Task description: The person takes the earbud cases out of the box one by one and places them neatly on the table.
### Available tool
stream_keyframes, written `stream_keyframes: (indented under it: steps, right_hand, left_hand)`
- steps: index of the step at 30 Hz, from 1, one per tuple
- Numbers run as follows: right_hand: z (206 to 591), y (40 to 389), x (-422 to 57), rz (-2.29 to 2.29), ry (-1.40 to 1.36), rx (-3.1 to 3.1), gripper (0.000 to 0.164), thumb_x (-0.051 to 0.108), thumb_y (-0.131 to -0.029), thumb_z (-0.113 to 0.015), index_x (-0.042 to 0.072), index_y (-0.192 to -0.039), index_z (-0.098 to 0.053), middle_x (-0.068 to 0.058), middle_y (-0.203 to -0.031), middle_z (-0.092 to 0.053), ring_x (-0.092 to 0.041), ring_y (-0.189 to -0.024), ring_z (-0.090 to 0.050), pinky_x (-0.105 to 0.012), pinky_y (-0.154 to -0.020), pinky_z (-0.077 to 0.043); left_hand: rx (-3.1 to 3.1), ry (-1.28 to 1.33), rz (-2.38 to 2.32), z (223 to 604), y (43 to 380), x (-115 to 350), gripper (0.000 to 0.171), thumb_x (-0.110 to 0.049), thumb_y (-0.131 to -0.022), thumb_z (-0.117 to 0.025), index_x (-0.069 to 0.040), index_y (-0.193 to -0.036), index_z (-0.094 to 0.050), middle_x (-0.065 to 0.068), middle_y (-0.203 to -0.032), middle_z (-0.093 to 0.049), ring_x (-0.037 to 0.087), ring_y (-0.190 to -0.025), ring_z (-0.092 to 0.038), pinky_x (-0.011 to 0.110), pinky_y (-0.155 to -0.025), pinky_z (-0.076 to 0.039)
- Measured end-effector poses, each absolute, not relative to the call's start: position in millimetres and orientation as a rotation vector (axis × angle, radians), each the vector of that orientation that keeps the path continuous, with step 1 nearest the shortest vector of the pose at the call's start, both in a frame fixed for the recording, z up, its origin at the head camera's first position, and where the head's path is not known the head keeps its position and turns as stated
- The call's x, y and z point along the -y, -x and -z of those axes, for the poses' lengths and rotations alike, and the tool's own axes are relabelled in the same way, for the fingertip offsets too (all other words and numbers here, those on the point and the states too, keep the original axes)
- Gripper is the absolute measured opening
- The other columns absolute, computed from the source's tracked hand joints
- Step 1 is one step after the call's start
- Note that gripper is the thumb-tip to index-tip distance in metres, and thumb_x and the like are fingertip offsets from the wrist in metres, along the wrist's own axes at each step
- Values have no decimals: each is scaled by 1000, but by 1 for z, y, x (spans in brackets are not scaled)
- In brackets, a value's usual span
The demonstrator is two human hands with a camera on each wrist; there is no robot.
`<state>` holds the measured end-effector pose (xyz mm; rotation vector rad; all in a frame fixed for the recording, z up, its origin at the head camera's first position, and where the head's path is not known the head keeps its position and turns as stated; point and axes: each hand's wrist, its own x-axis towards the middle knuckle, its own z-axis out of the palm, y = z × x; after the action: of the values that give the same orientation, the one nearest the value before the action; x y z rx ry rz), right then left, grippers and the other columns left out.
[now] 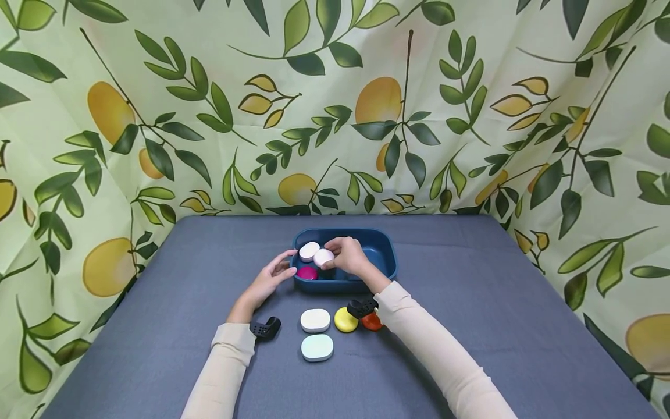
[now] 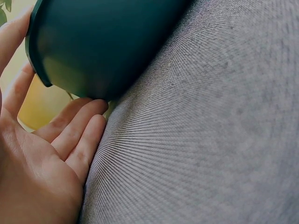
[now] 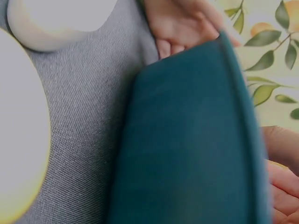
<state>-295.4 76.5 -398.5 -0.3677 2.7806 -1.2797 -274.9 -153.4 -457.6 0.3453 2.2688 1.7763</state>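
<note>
My right hand [image 1: 349,256] pinches a pale pink round, soap-like piece [image 1: 323,258] over the left part of a dark blue bin [image 1: 335,286]. Beside that piece, inside the bin, sit a white round piece [image 1: 309,251] and a magenta one [image 1: 307,273]. My left hand [image 1: 264,285] is at the bin's left end, its thumb and fingers spread along the rim. In the left wrist view the lower fingers [image 2: 77,128] lie fairly straight against the bin's outer wall, close to the cloth. The bin wall hides the held piece in the right wrist view.
Two white oval pieces [image 1: 315,320] lie one behind the other in front of the bin. To their right are a yellow round piece [image 1: 346,319] and an orange-red one [image 1: 372,322], partly covered by my right wrist. A leaf-patterned cloth [image 1: 335,145] hangs behind the grey table [image 1: 235,244].
</note>
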Motion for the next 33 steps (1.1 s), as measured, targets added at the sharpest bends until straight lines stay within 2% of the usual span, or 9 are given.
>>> stream_keyframes:
  steps: [11,18,27,33]
  right_hand:
    - [384,272,-88,1385,530,-2801,51,10,-73,-83,-3,-119,-64,-18,-116,-70,-29,-102,-70,-40,-91,-56]
    - [385,256,-99,1443,610,-2788,50,12,-72,-84,0,-117,-66,-17,-113,-72,-27,-99,-70,-36,-88,-57]
    - [382,232,-117,1502,677,-2717,48,10,-72,-84,-2,-115,-67,-20,-112,-71,-29,-97,-71,-46,-90,-55]
    - [383,215,-129,1460,759,-2693,47,13,-72,-84,-1,-113,-68,-18,-110,-73,-28,-95,-72,-44,-87,-57]
  left_hand:
    - [-2261,-347,-1789,458,276,154,53,-27,-98,-55,-21,-147,-36,18,-154,-35,38,-142,-35,58,-117,-26]
    - [-2270,-328,-1777,458,276,154,52,-26,-98,-54,-21,-147,-36,17,-154,-34,38,-142,-35,60,-116,-26]
    - [-2273,-338,-1779,459,274,155,53,-27,-98,-54,-21,-148,-36,17,-155,-33,39,-143,-35,61,-116,-26]
    - [-2263,-348,-1784,459,276,155,54,-29,-98,-55,-21,-148,-36,17,-155,-34,38,-143,-35,60,-116,-27]
